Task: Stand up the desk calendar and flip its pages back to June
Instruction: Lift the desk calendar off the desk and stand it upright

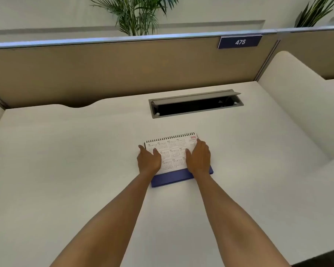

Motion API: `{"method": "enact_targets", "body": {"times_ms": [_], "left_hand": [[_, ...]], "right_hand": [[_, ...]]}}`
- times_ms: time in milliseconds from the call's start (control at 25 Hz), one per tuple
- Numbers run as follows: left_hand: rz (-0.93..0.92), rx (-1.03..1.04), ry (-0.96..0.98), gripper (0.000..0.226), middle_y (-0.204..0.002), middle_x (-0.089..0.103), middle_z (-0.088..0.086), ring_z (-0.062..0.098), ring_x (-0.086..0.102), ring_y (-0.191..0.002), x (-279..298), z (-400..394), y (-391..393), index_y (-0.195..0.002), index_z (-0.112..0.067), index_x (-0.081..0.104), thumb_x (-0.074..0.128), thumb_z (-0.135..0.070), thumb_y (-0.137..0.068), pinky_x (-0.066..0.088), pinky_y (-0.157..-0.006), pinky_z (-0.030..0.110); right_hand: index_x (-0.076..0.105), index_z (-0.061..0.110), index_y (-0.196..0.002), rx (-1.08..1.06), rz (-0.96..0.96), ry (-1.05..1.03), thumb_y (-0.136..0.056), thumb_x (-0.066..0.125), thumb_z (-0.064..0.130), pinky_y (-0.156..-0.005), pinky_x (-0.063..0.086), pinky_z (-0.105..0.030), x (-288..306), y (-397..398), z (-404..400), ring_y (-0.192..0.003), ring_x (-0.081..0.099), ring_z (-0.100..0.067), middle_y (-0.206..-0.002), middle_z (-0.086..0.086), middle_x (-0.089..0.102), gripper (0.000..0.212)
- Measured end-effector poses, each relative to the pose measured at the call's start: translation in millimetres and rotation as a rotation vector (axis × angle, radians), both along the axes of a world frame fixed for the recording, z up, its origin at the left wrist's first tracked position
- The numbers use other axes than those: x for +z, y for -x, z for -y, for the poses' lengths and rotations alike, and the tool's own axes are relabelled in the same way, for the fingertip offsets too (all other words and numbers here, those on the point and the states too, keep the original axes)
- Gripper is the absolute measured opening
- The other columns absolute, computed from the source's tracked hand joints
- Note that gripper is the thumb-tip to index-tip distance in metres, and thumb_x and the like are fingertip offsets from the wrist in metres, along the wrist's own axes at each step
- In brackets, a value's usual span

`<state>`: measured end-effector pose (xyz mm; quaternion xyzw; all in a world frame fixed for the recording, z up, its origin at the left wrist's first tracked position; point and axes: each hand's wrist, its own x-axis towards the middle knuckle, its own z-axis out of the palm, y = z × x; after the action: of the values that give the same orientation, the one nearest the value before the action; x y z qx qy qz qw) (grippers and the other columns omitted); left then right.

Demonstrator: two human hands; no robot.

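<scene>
White desk (66, 170) holds a desk calendar (172, 157) lying flat at its middle. Left hand (148, 160) and right hand (198, 160) rest on its sides, fingers extended and close together. Beyond, a cable tray (196, 105) gapes open.

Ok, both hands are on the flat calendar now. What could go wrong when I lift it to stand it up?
The calendar lies flat on the smooth desk, so it may slide away as the left hand and right hand pry it up. The palms cover the loose pages; lifting by those rather than the blue base could bend them at the spiral binding. The open cable slot sits just behind.
</scene>
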<state>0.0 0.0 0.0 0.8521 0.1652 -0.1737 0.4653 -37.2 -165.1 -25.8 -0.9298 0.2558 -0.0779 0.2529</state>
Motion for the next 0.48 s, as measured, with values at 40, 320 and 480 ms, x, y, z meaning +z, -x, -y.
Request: {"method": "enact_targets", "body": {"times_ms": [40, 320, 480], "left_hand": [[-0.016, 0.024, 0.017, 0.073, -0.166, 0.025, 0.015, 0.032, 0.021, -0.153, 1, 2, -1, -0.162, -0.01, 0.002, 0.041, -0.035, -0.106, 0.024, -0.12, 0.044], [-0.135, 0.18, 0.154, 0.065, -0.151, 0.044, 0.014, 0.033, 0.043, -0.137, 20, 9, -14, -0.155, -0.011, 0.027, 0.047, -0.018, -0.093, 0.041, -0.111, 0.048], [-0.196, 0.31, 0.302, 0.052, -0.142, 0.051, 0.013, 0.032, 0.05, -0.125, 24, 2, -21, -0.145, -0.008, 0.041, 0.045, -0.02, -0.094, 0.045, -0.102, 0.044]], "right_hand": [[0.034, 0.004, -0.148, -0.031, -0.034, 0.002, -0.101, 0.056, 0.033, -0.113, 0.035, -0.036, 1, -3, 4, -0.131, 0.044, -0.027, -0.142, -0.013, 0.046, 0.059], [0.039, -0.001, -0.14, -0.216, -0.209, -0.114, -0.1, 0.056, 0.042, -0.106, 0.04, -0.044, 9, -25, 6, -0.131, 0.042, -0.032, -0.142, -0.017, 0.042, 0.062], [0.045, -0.001, -0.136, -0.349, -0.234, -0.258, -0.099, 0.057, 0.046, -0.107, 0.038, -0.046, 12, -34, 6, -0.133, 0.041, -0.033, -0.143, -0.017, 0.042, 0.061]]}}
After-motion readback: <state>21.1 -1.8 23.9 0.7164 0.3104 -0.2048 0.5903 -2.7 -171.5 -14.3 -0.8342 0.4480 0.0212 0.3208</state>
